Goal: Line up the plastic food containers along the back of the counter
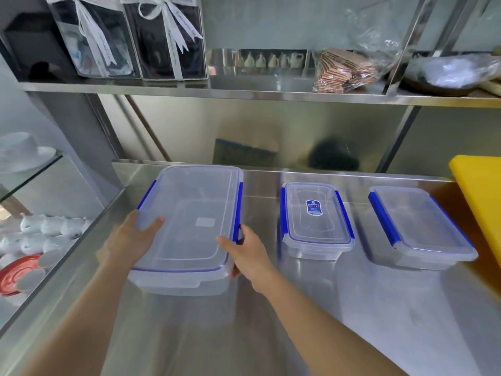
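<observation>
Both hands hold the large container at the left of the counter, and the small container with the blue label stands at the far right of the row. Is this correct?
Not quite. The head view shows the small labelled container in the middle of the row; an unlabelled container stands at the far right. The left hand and right hand do hold the large container at the left.

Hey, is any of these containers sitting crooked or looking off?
The right container sits askew, angled toward the yellow board, unlike the middle container. Both hands grip the large container. No spills or damage visible.
</observation>
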Demonstrator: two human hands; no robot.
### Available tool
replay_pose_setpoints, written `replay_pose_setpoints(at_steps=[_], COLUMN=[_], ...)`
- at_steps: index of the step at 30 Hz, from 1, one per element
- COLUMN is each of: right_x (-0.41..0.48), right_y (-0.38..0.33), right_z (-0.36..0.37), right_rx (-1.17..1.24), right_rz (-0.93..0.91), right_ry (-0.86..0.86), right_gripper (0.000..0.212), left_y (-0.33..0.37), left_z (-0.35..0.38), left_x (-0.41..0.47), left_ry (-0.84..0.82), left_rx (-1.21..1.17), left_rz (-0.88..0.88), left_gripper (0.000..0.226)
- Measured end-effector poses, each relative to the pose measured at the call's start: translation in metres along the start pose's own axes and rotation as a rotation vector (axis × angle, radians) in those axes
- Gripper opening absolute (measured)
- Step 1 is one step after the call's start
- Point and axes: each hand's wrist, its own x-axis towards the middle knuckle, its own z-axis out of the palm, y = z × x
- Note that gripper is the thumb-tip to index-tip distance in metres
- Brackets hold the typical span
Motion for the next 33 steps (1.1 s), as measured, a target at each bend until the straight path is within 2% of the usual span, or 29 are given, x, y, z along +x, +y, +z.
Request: replay_pose_setpoints(at_steps=[3,9,23,28,33], right_x=[-0.001,-0.005,0.003,0.005,-0.012], right_y=[0.003,0.006,0.006,0.005,-0.01], right_z=[-0.003,-0.012,-0.011,-0.014,-0.026], right_rx=[-0.007,-0.043,-0.134,-0.176,-0.325], right_rz=[-0.001,-0.017,0.013,0.024,-0.006], right_ry=[0.05,0.059,0.041,0.015,0.044], right_gripper=[0.046,0.05,0.048,0.053,0.062], left_y=[0.004,0.015,0.021,0.024,0.023], left_z=[0.003,0.008,0.006,0.006,-0.001], left_x=[-0.004,-0.016,-0.025,-0.029,-0.024], left_ry=[-0.011,0.024,0.047,0.058,0.004], left_rx=[0.039,0.084,0.132,0.16,0.162], left_rz=[0.007,0.031,0.001,0.003,-0.003], left_gripper=[0.095,0.077,0.077,0.073,0.084])
